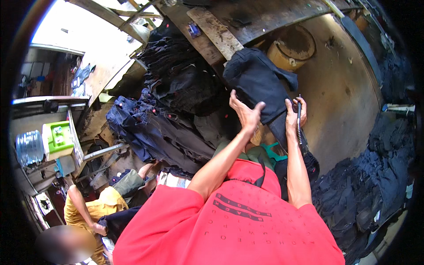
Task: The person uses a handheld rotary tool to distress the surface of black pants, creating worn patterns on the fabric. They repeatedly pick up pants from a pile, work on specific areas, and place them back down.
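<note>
A dark navy denim garment is drawn over the end of a long, worn wooden board in front of me. My left hand lies against the garment's near left side, with thumb and fingers spread apart. At the garment's right edge, my right hand is closed around a slim black pen-like tool. The tool's tip points away from me, and a coiled spring-like section trails below the hand. Part of the garment hangs down between my forearms.
Heaps of dark trousers lie to the left, with a black pile behind. A yellow bucket stands beyond the board. More dark denim is piled at right. Someone in yellow sits at lower left, near a water bottle.
</note>
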Demonstrator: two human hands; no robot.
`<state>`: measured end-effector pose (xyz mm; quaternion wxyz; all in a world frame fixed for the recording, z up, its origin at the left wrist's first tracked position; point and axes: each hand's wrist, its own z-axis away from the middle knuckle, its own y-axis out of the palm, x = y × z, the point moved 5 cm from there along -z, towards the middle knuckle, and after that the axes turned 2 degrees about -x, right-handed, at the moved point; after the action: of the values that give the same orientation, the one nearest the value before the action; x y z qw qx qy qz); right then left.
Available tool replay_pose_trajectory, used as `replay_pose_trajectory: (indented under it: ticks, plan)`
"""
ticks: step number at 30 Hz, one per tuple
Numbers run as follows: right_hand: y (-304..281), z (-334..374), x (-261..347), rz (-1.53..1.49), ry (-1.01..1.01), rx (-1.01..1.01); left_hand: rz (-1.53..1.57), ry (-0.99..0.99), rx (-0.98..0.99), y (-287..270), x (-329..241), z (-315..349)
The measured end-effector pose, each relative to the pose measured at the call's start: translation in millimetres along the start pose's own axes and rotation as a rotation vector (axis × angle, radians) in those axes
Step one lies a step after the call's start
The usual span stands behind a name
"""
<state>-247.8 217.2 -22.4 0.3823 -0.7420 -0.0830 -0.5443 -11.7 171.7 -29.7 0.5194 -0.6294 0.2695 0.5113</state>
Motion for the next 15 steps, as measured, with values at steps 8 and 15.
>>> replay_pose_trajectory:
  ticks: [8,15]
  plan:
    - [2,-4,-4,0.028,-0.090,-0.031,0.201,-0.186,0.417,15,4,81]
    - [11,-1,59,-0.026,-0.331,0.091,-0.236,0.485,0.034,-58,-20,-112]
